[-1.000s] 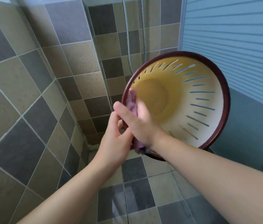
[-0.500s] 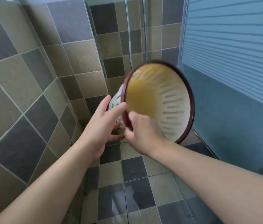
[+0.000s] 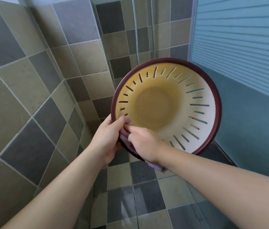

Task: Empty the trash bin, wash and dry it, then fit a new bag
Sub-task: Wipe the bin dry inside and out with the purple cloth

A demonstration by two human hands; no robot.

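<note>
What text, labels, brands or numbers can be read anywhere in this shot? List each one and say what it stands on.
None can be read. The trash bin shows only slots in its wall and a dark red rim, no label or brand on the inside that faces the camera. The purple cloth, the wall tiles and the ribbed panel carry no writing either.

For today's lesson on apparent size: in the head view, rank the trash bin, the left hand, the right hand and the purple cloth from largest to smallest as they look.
1. Trash bin, clearly largest.
2. Left hand and right hand: they look alike, so no ranking between them.
3. Purple cloth, smallest as seen, though the right hand hides most of it.
</note>
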